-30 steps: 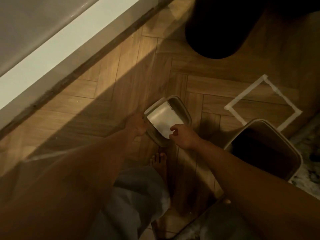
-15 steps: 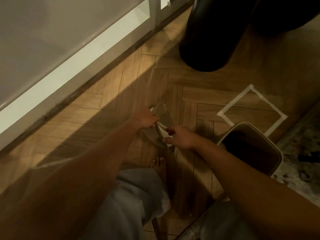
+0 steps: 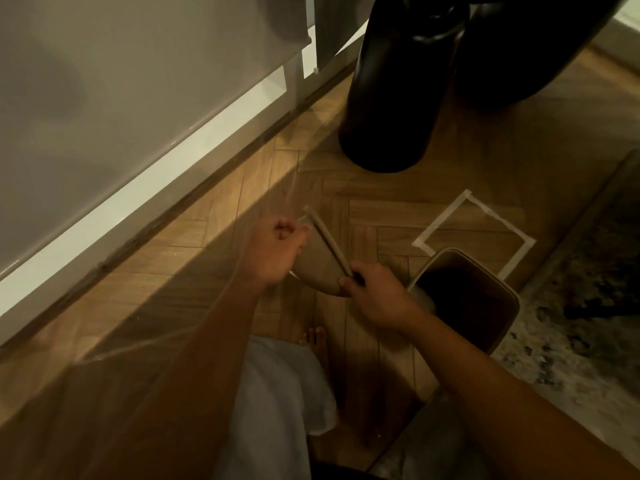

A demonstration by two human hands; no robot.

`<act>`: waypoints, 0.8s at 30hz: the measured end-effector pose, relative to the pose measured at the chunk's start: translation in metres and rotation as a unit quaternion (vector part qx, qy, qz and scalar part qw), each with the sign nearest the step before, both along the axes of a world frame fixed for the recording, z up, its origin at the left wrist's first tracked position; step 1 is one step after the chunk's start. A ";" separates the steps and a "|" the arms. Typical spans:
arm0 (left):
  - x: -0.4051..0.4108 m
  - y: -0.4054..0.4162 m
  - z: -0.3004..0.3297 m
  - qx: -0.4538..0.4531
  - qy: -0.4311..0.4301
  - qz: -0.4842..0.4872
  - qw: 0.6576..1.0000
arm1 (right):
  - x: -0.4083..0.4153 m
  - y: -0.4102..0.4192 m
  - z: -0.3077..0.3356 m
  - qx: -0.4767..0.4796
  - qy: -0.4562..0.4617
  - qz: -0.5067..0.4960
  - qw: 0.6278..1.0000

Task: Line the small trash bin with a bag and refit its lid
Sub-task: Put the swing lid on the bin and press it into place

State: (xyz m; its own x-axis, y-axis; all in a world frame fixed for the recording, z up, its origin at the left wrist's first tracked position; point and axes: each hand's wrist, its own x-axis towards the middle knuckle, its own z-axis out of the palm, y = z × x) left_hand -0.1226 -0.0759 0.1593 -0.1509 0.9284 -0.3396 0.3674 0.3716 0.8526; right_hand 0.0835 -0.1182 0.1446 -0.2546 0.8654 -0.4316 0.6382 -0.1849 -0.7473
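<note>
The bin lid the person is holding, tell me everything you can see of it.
The bin lid is a beige piece, plastic by the look, with rounded corners and a pale raised rim along one edge. It is held off the wooden floor, tipped up on edge. The left hand grips its far left end, the right hand its near corner. It sits just left of the open trash bin, not on it.

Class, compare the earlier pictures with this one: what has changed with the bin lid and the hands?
The lid, flat on the floor a second ago, is now lifted on edge, gripped by the left hand and right hand. The open bin and tape square are unchanged.
</note>
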 end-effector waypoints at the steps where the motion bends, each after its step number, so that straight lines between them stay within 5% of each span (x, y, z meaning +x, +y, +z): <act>1: 0.003 -0.004 0.003 0.012 0.001 -0.009 1.000 | 0.007 -0.002 0.008 -0.006 0.014 -0.023 1.000; 7: 0.036 0.003 0.007 -0.014 0.037 -0.049 0.998 | 0.057 -0.003 0.037 -0.011 0.131 -0.213 0.968; 15: 0.112 0.025 0.010 -0.119 0.026 -0.117 0.986 | 0.136 -0.004 0.038 -0.027 0.362 -0.411 0.836; 24: 0.178 0.032 -0.003 -0.171 -0.033 -0.176 0.969 | 0.186 -0.008 0.025 -0.070 0.409 -0.507 0.755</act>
